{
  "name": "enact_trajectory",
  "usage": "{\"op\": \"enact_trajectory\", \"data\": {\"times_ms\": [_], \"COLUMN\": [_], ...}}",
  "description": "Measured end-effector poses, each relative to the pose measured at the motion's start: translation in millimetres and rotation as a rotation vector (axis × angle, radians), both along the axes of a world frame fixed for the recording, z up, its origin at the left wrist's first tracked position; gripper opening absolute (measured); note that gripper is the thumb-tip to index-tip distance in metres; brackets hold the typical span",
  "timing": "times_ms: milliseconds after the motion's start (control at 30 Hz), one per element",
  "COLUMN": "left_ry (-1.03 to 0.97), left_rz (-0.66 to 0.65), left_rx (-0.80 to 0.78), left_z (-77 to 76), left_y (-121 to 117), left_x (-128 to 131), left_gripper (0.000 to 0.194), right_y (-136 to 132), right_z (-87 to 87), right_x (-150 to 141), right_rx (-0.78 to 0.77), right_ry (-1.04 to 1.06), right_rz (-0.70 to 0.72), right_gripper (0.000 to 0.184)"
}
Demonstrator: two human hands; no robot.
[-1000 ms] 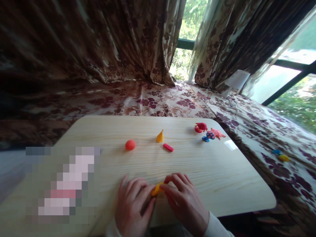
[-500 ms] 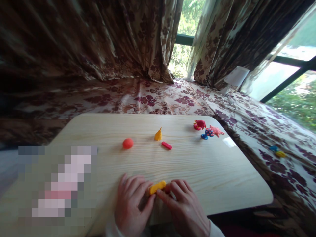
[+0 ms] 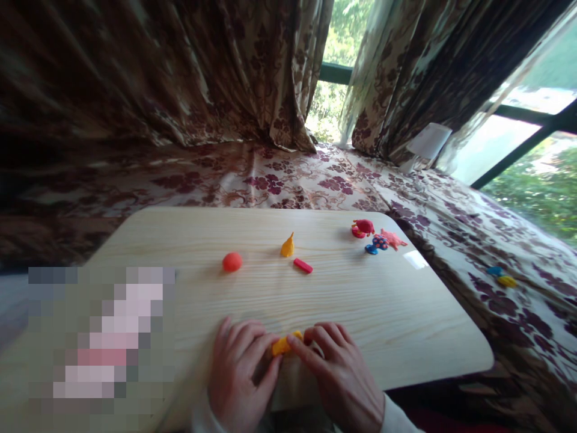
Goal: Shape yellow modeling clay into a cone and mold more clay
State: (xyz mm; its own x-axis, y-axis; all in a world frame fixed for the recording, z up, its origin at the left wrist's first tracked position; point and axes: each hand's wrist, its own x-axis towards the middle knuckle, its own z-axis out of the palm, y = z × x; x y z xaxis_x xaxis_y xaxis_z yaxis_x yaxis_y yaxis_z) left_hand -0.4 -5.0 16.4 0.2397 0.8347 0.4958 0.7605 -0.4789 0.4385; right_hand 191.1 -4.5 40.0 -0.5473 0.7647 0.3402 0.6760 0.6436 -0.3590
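Observation:
A short bar of yellow modelling clay (image 3: 280,346) is between my two hands, just over the front part of the table. My left hand (image 3: 238,370) pinches its left end between thumb and fingers. On the other side, my right hand (image 3: 340,370) has the right end, with one fingertip pressed onto the top of the bar. The fingers partly cover the clay. Farther back lie a red-orange clay ball (image 3: 232,262), a pointed yellow clay piece (image 3: 287,245) and a small dark pink clay bar (image 3: 303,266).
At the table's (image 3: 189,234) far right corner stand a red clay figure (image 3: 363,227), a blue clay piece with a dotted top (image 3: 377,243) and a pink clay figure (image 3: 393,239). Blue and yellow pieces (image 3: 505,280) lie on the floral cloth. A white lamp (image 3: 429,141) stands behind. The left side is pixelated.
A right-hand fingertip has gone from the lower edge of the yellow clay onto its top, covering more of it. My left hand keeps its pinch. The view has shifted slightly.

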Motion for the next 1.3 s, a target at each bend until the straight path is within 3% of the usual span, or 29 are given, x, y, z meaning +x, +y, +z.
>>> {"op": "enact_trajectory", "data": {"times_ms": [500,700,900,1067,1300], "left_ry": [0.007,-0.012,-0.132,-0.082,-0.085], "left_rz": [-0.016,-0.035,0.032,0.004,0.009], "left_rx": [0.017,0.018,-0.026,-0.013,-0.018], "left_z": [-0.4,-1.0,0.1,-1.3,-1.1], "left_y": [0.4,1.0,-0.7,-1.2,-0.2], "left_x": [-0.2,-1.2,4.1,3.5,2.9], "left_gripper": [0.015,0.015,0.012,0.014,0.013], "right_y": [7.5,7.5,4.4,6.4,5.6], "right_z": [4.9,8.8,7.9,9.3,8.8], "right_x": [-7.3,-8.2,-8.5,-6.9,-11.0], "right_rx": [0.016,-0.062,-0.106,-0.146,-0.132], "right_ry": [0.011,-0.010,-0.031,-0.055,-0.067], "right_rz": [-0.035,-0.037,-0.048,-0.045,-0.054], "right_gripper": [0.036,0.038,0.034,0.042,0.035]}}
